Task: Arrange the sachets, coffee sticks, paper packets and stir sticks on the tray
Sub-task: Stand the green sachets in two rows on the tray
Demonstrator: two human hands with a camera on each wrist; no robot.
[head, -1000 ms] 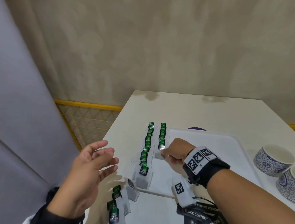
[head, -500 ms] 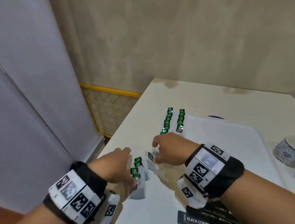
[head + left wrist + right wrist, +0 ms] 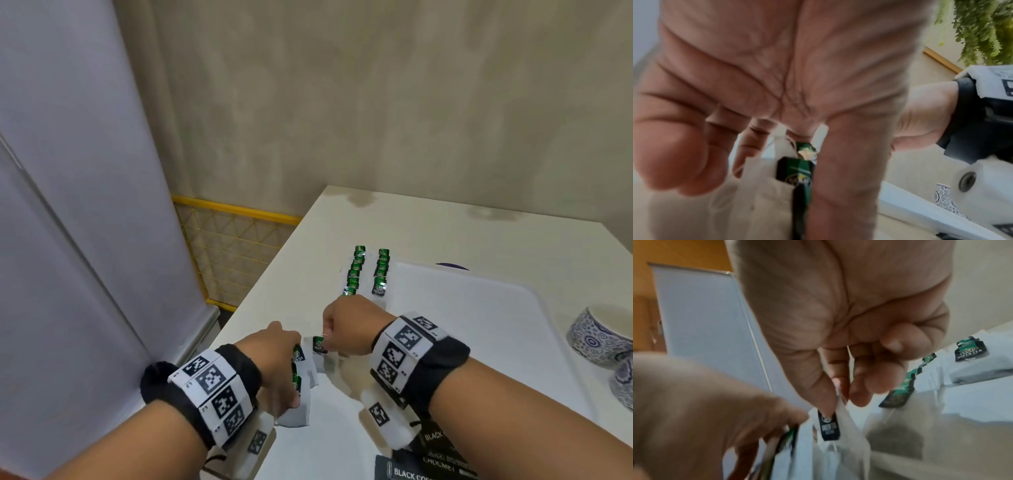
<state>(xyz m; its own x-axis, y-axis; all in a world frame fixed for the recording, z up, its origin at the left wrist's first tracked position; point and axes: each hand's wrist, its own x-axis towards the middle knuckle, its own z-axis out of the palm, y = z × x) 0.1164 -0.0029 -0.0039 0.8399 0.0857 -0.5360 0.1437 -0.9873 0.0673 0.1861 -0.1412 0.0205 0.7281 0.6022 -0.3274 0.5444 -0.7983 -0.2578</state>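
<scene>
Two rows of white tea sachets with green tags [image 3: 368, 270] lie along the left edge of the white tray [image 3: 479, 342]; they also show in the right wrist view [image 3: 970, 352]. Just off the tray's near-left corner, my left hand [image 3: 291, 373] grips a small stack of the same sachets [image 3: 301, 380] between thumb and fingers, green tags [image 3: 795, 170] showing. Beside it, my right hand [image 3: 334, 342] pinches the top of a single sachet [image 3: 840, 426] between thumb and forefinger, its dark tag [image 3: 320, 345] hanging down.
Black coffee sticks [image 3: 428, 459] lie at the near edge under my right forearm. Two blue-patterned cups [image 3: 596, 335] stand right of the tray. A purple object [image 3: 452, 266] peeks from behind the tray. The table's left edge [image 3: 260, 301] drops off by a yellow grid fence.
My left hand came down from the air onto the loose sachets and gathered them. My right hand left the tray rows, came nearer and picked one sachet.
</scene>
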